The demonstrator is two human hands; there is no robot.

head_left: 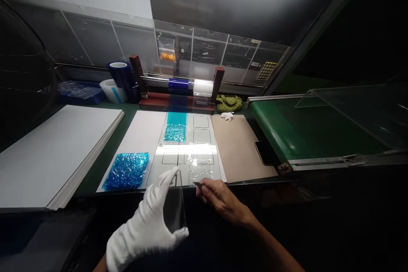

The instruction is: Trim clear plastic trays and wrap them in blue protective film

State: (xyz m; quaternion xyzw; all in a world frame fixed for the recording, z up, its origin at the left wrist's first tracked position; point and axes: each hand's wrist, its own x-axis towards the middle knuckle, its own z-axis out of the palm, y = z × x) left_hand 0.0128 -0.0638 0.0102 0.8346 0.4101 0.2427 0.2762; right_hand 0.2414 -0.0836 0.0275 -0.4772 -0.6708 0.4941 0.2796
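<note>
My left hand (149, 225), in a white glove, holds a thin clear glass panel (176, 204) upright by its edges, thumb below and fingers on top. My bare right hand (219, 197) is pinched on a small dark tab or blade (198, 185) just right of the panel's top corner. Both hands hover at the near edge of the bench, in front of a shiny template sheet (191, 153) with rounded rectangular outlines.
Crumpled blue films lie on the white sheet (126, 171) and on the template (175, 132). A stack of white boards (54, 153) sits left, a brown board (239, 144) and a phone (266, 153) right, then a green conveyor (296, 131). Tape rolls (119, 74) and a roller stand (181, 87) stand behind.
</note>
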